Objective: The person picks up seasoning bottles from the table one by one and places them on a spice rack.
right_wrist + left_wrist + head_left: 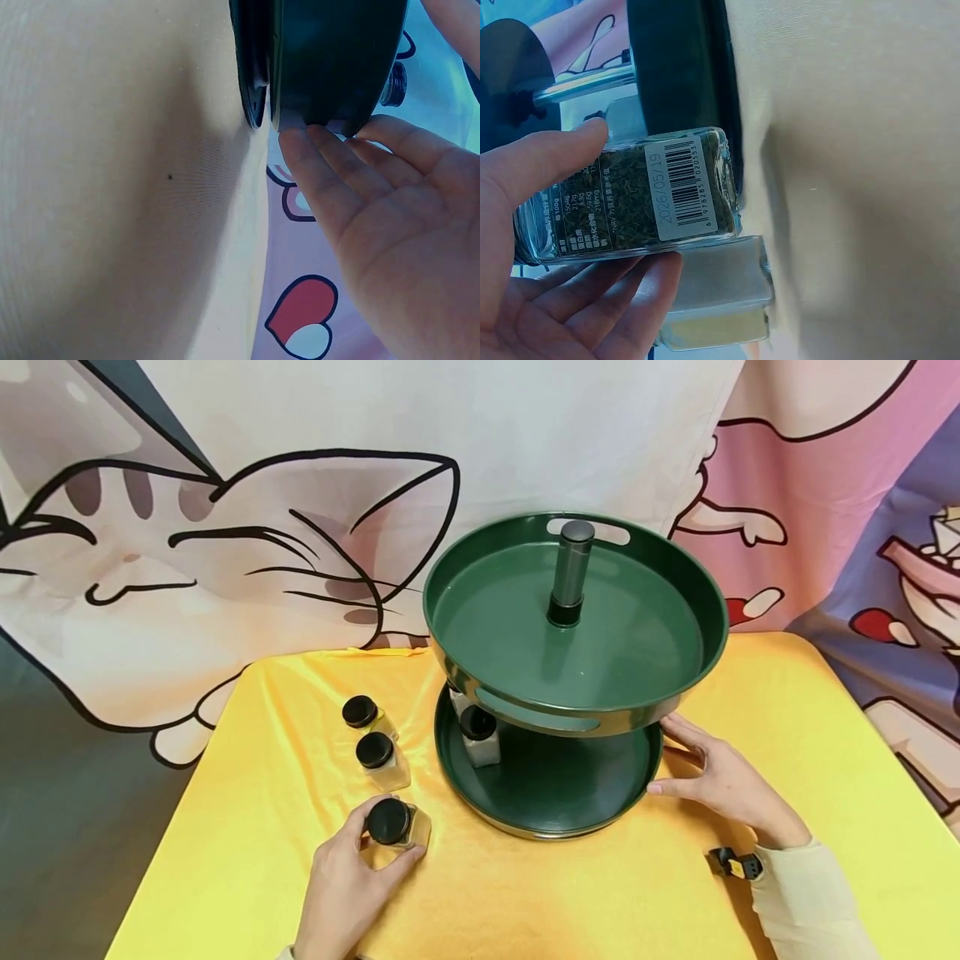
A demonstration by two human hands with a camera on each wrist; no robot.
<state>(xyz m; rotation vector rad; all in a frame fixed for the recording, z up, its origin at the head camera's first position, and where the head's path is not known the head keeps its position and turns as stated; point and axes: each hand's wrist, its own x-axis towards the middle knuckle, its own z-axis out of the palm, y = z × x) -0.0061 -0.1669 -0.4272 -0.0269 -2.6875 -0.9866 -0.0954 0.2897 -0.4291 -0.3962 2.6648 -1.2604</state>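
Left wrist view: left fingers (pixel 649 294) grip a clear, square glass jar (pixel 626 199) of dried leaves (pixel 631 174), barcode (pixel 682 184) showing.
Head view places it, black-lidded, left of a round, green, two-tier tray (pixel 615 639) that extended right fingers (pixel 692 735) touch.

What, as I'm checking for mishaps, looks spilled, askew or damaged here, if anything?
Nothing stands out. The two-tier green tray looks undamaged; the jar in the left hand and the two jars beyond it have lids on; no spill shows on the yellow cloth.

Left hand (pixel 347 878) around black-lidded jar (pixel 403 827)
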